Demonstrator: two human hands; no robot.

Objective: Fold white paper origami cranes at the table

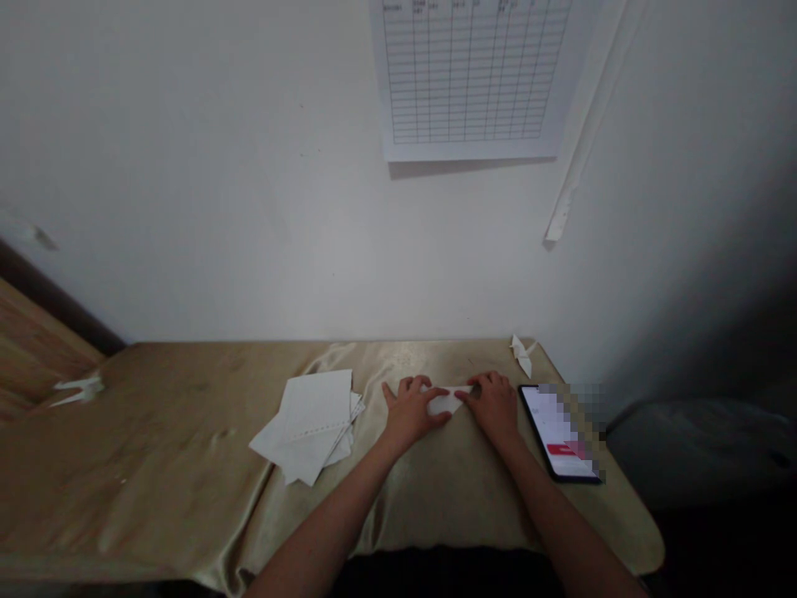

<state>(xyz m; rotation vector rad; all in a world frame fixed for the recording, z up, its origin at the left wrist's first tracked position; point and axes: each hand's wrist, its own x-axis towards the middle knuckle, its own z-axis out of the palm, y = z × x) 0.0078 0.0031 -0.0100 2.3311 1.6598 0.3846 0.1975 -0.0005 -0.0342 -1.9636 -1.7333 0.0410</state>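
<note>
A small piece of folded white paper (pixel 443 404) lies low on the cloth-covered table between my hands. My left hand (pixel 409 409) has its thumb and fingers on the left part of the paper, closed on it. At the paper's right end, my right hand (pixel 496 407) grips it with thumb and forefinger. Parts of the paper are hidden under my fingers, so its full shape cannot be made out. A folded paper crane (pixel 523 355) rests behind my right hand, near the wall.
Left of my hands lies a loose stack of white paper sheets (pixel 311 419). A phone (pixel 557 436) with a lit screen is right of my right hand. Another folded paper piece (pixel 78 389) sits far left. A printed table sheet (pixel 473 83) hangs on the wall behind the gold tablecloth (pixel 187 448).
</note>
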